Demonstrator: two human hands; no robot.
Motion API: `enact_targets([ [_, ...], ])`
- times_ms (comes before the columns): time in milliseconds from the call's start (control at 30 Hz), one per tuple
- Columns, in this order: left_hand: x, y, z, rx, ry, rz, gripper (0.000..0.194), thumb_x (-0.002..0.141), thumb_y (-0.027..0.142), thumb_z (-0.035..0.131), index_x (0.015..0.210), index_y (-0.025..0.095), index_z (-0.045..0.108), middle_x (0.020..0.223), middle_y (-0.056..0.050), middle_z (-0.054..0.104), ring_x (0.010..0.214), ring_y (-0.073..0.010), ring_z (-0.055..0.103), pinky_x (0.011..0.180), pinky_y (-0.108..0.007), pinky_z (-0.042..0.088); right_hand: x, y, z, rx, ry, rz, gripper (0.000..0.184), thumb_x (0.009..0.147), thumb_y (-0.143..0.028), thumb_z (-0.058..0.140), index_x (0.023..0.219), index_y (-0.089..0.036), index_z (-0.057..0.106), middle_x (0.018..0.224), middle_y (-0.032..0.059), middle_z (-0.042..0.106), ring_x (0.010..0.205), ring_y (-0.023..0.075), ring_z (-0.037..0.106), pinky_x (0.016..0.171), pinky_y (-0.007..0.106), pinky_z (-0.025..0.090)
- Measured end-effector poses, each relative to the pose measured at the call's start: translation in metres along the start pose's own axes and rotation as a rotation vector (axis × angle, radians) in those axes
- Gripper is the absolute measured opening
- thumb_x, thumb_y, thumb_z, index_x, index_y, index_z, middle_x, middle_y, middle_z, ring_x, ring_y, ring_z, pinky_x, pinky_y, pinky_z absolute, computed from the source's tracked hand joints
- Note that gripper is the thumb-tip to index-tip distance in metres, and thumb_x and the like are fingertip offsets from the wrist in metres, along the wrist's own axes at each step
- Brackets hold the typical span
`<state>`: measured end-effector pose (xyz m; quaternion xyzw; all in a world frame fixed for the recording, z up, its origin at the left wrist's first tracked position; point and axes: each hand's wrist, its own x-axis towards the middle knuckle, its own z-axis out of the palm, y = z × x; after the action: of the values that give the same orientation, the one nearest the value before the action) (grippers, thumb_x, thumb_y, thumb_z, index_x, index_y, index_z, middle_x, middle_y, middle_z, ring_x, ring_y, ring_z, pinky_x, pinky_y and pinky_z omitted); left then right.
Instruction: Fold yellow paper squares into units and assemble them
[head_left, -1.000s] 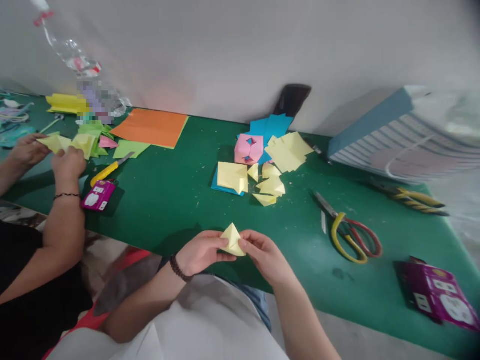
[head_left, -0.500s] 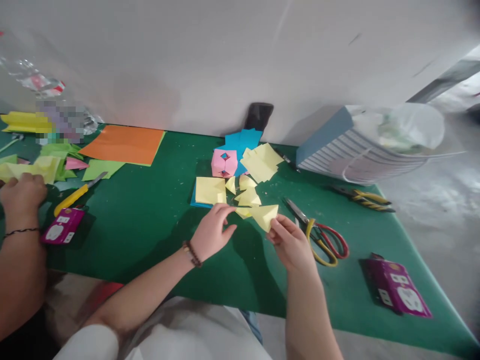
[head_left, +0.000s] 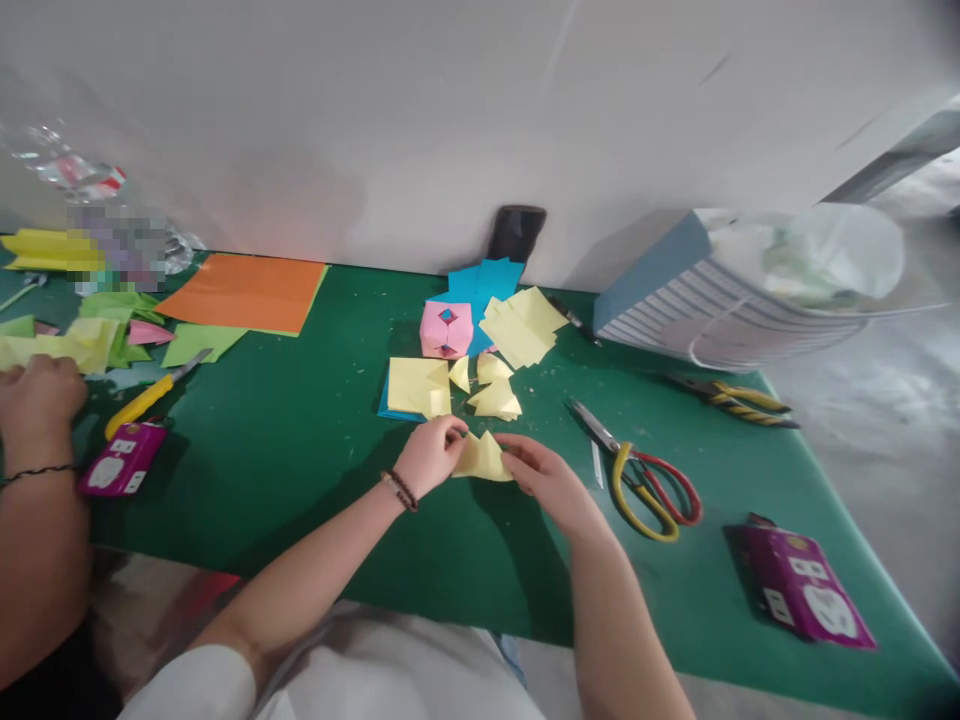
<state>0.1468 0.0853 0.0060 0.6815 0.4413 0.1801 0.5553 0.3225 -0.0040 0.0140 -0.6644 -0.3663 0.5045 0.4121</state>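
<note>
Just above the near half of the green table, my left hand (head_left: 431, 458) pinches a folded yellow paper piece. My right hand (head_left: 541, 475) grips a pale yellow folded paper (head_left: 487, 460) with a raised point, between thumb and fingers. The two pieces touch or overlap between my hands, so where one ends I cannot tell. Beyond them lie several more folded yellow pieces (head_left: 495, 396) and a stack of square yellow sheets (head_left: 418, 385) on blue paper. A pink folded paper cube (head_left: 446, 330) with small openings sits behind the stack.
Red-and-yellow-handled scissors (head_left: 637, 480), pliers (head_left: 739, 400) and a purple box (head_left: 806, 585) are on the right. A striped paper bag (head_left: 697, 300) stands behind. Leftward are orange paper (head_left: 244, 290), a yellow cutter (head_left: 146, 402), another purple box (head_left: 124, 458) and a co-worker's hand (head_left: 41, 400).
My left hand reached to the folded pieces and picked up one from the near side. Both hands then came together nearer me with their papers. The view has turned right.
</note>
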Motion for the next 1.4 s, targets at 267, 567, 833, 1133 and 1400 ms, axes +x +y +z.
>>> enact_targets([
  [267, -0.033, 0.003, -0.002, 0.122, 0.061, 0.127, 0.025, 0.085, 0.03, 0.06, 0.108, 0.018, 0.06, 0.105, -0.007, 0.059, 0.066, -0.0126, 0.059, 0.069, -0.029, 0.049, -0.01, 0.001, 0.011, -0.32, 0.21, -0.145, 0.039, 0.08, -0.043, 0.06, 0.112, -0.021, 0.067, 0.107, 0.0094, 0.06, 0.061, 0.0125, 0.05, 0.07, 0.036, 0.048],
  [567, -0.035, 0.008, 0.001, 0.328, 0.066, 0.252, 0.021, 0.079, 0.008, 0.059, 0.096, 0.019, 0.053, 0.102, -0.004, 0.055, 0.078, -0.0148, 0.06, 0.071, -0.027, 0.05, -0.007, 0.013, 0.032, -0.882, 0.221, -0.465, 0.037, 0.088, -0.024, 0.048, 0.123, -0.024, 0.06, 0.118, 0.0143, 0.056, 0.089, 0.025, 0.063, 0.07, 0.039, 0.055],
  [833, 0.003, 0.009, -0.055, 0.669, 0.43, 0.313, 0.029, 0.081, 0.02, 0.066, 0.11, 0.015, 0.06, 0.109, -0.011, 0.06, 0.103, -0.0252, 0.057, 0.091, -0.039, 0.049, -0.007, 0.011, 0.03, -0.882, 0.378, -0.524, 0.042, 0.088, -0.04, 0.055, 0.127, -0.026, 0.056, 0.123, 0.0122, 0.051, 0.074, 0.017, 0.061, 0.062, 0.033, 0.056],
  [1133, 0.009, 0.016, -0.048, 0.594, 0.344, 0.385, 0.016, 0.083, 0.015, 0.064, 0.099, 0.018, 0.064, 0.1, -0.006, 0.068, 0.098, -0.0208, 0.062, 0.089, -0.036, 0.051, -0.024, 0.007, 0.017, -0.679, 0.517, -0.517, 0.035, 0.088, -0.044, 0.057, 0.117, -0.024, 0.06, 0.114, 0.0093, 0.056, 0.05, 0.0062, 0.045, 0.053, 0.028, 0.053],
  [1400, -0.001, 0.032, 0.003, 0.628, -0.009, 0.568, 0.024, 0.085, 0.018, 0.061, 0.108, 0.018, 0.066, 0.113, -0.007, 0.065, 0.101, -0.023, 0.058, 0.092, -0.038, 0.049, -0.027, 0.006, 0.009, -0.617, 0.523, -0.483, 0.039, 0.086, -0.045, 0.058, 0.119, -0.023, 0.059, 0.115, 0.0106, 0.057, 0.049, 0.0062, 0.046, 0.053, 0.03, 0.052],
])
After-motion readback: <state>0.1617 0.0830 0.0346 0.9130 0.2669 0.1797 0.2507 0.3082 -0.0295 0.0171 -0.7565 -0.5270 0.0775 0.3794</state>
